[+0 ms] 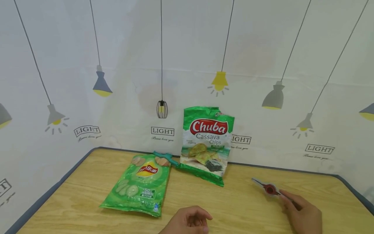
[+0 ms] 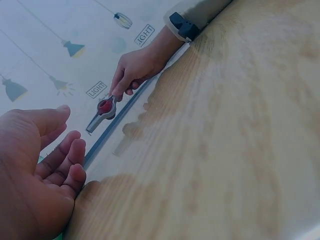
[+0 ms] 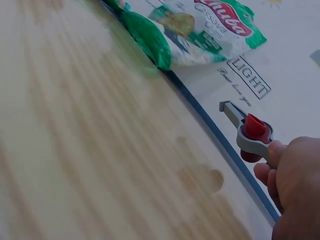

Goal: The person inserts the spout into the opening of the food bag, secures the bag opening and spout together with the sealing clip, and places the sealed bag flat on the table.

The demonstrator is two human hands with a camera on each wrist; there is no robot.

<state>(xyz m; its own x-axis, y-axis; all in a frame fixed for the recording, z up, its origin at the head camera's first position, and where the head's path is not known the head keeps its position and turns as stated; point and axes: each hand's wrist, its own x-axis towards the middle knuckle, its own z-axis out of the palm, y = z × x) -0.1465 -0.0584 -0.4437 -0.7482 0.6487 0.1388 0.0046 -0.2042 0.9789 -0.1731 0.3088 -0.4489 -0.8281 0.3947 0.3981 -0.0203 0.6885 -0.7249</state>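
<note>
In the head view my right hand [image 1: 305, 213] pinches one end of a grey bag clip with a red round spout [image 1: 270, 189], its other end pointing away to the left. The right wrist view shows the same clip [image 3: 254, 134] raised above the tabletop, thumb and fingers around its near end. My left hand [image 1: 187, 221] holds nothing; its fingers curve loosely over the front of the table. Beyond it lies a green potato chip bag [image 1: 137, 187]. A green and white cassava chip bag [image 1: 205, 146] leans upright against the back wall.
A teal clip [image 1: 166, 156] lies at the top edge of the potato chip bag, near the cassava bag's lower left corner. The wooden table [image 1: 239, 201] has a dark edge, and a wall covering printed with lamps [image 1: 128, 97] rises behind it.
</note>
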